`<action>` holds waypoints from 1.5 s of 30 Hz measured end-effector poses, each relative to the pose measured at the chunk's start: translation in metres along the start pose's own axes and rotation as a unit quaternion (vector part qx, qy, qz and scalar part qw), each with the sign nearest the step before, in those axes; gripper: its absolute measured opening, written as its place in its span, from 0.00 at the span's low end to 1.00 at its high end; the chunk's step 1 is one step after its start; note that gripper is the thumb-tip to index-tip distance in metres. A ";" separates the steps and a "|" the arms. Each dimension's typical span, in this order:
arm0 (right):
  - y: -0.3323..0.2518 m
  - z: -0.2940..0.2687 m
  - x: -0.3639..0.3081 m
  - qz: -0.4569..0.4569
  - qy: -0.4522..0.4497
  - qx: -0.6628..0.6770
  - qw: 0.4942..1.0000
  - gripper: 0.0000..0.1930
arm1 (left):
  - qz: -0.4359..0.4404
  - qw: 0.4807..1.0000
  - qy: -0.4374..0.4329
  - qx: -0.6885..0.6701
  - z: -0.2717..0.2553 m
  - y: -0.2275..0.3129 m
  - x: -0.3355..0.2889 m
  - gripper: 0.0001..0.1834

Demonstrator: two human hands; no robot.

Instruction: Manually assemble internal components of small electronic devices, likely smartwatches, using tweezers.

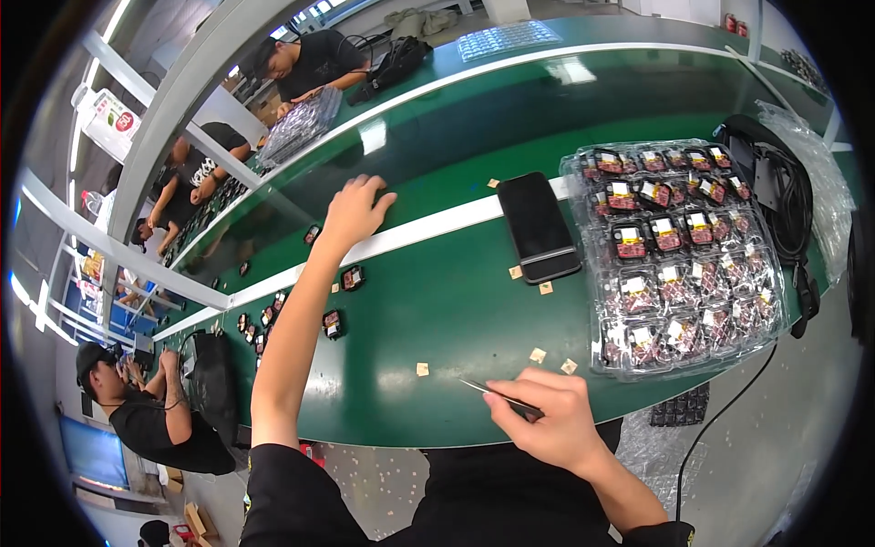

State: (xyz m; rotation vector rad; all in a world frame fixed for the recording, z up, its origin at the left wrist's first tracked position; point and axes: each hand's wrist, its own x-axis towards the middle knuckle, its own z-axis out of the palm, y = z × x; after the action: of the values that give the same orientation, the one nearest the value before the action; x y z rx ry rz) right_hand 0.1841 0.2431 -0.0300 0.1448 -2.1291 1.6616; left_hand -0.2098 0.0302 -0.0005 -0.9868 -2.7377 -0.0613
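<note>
Black tweezers (516, 403) in snug R grip (551, 419)

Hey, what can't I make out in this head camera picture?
In the head view:
Anything beneath the left hand: its back and fingers hide that.
Tip of the slim, dark, tweezers-like tool in the right hand: too small to tell if parted.
Details of the black, labelled parts in the clear plastic tray's nearest rows: shiny plastic blurs them.
Any markings on the square tan chips: too small.
</note>
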 end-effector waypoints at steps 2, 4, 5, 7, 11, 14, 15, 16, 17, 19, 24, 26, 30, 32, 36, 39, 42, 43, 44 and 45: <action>0.000 0.002 -0.001 0.008 0.003 -0.002 1.000 0.07 | -0.038 0.997 0.038 -0.052 0.006 -0.015 -0.019 0.18; -0.003 0.004 0.000 0.009 -0.003 -0.003 1.000 0.07 | -0.014 0.994 0.054 -0.089 0.005 -0.032 -0.030 0.18; -0.006 0.005 0.001 0.010 -0.003 -0.005 1.000 0.07 | 0.015 0.990 0.068 -0.125 0.004 -0.039 -0.035 0.18; -0.006 0.005 0.000 0.023 0.000 -0.015 1.000 0.07 | 0.052 0.978 0.043 -0.199 -0.001 -0.016 -0.038 0.20; 0.000 0.003 -0.002 0.044 0.048 -0.030 0.997 0.06 | 0.168 0.921 -0.058 -0.347 -0.029 0.074 -0.080 0.29; -0.008 0.004 0.005 0.066 0.052 -0.017 0.996 0.07 | 0.220 0.895 -0.129 -0.366 -0.050 0.106 -0.130 0.38; -0.006 0.004 0.006 0.074 0.046 -0.019 0.996 0.07 | 0.222 0.887 -0.147 -0.378 -0.051 0.111 -0.139 0.40; -0.004 0.003 0.007 0.053 0.046 -0.029 0.997 0.07 | 0.227 0.885 -0.130 -0.385 -0.054 0.113 -0.143 0.41; -0.002 0.004 0.008 0.032 0.044 -0.038 0.998 0.07 | 0.230 0.884 -0.112 -0.392 -0.055 0.113 -0.147 0.43; -0.001 0.004 0.006 0.038 0.034 -0.048 0.998 0.08 | 0.207 0.906 -0.056 -0.364 -0.054 0.112 -0.151 0.49; 0.001 0.006 0.006 0.042 0.038 -0.053 0.997 0.09 | 0.157 0.946 -0.045 -0.282 -0.043 0.112 -0.157 0.40; -0.002 0.006 0.007 0.047 0.035 -0.059 0.997 0.10 | 0.153 0.946 -0.059 -0.280 -0.040 0.110 -0.161 0.37; 0.000 0.004 0.007 0.065 0.027 -0.056 0.996 0.09 | 0.166 0.915 -0.077 -0.360 -0.037 0.118 -0.163 0.30; 0.001 0.004 0.009 0.080 0.043 -0.002 0.996 0.09 | 0.183 0.896 -0.093 -0.394 -0.039 0.126 -0.168 0.29; -0.002 0.001 0.022 0.083 -0.005 -0.047 0.995 0.07 | 0.238 0.890 -0.114 -0.372 -0.035 0.123 -0.171 0.32; 0.004 0.003 0.030 0.045 -0.019 -0.095 0.994 0.07 | 0.245 0.883 -0.124 -0.380 -0.033 0.122 -0.166 0.33; 0.007 0.003 0.034 0.054 -0.040 -0.101 0.993 0.07 | 0.247 0.882 -0.117 -0.383 -0.028 0.122 -0.166 0.35; 0.007 0.003 0.034 0.067 -0.056 -0.110 0.990 0.08 | 0.246 0.884 -0.116 -0.380 -0.029 0.121 -0.166 0.35; 0.008 0.004 0.034 0.072 -0.058 -0.109 0.990 0.08 | 0.244 0.883 -0.120 -0.383 -0.029 0.121 -0.166 0.35; 0.009 0.006 0.033 0.067 -0.052 -0.107 0.991 0.08 | 0.247 0.884 -0.121 -0.379 -0.029 0.121 -0.165 0.36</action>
State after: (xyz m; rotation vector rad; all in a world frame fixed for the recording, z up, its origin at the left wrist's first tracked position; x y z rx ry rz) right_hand 0.1492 0.2458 -0.0261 0.0243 -2.4274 1.5123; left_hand -0.0037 0.0169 -0.0148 -1.9759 -2.5763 -1.0436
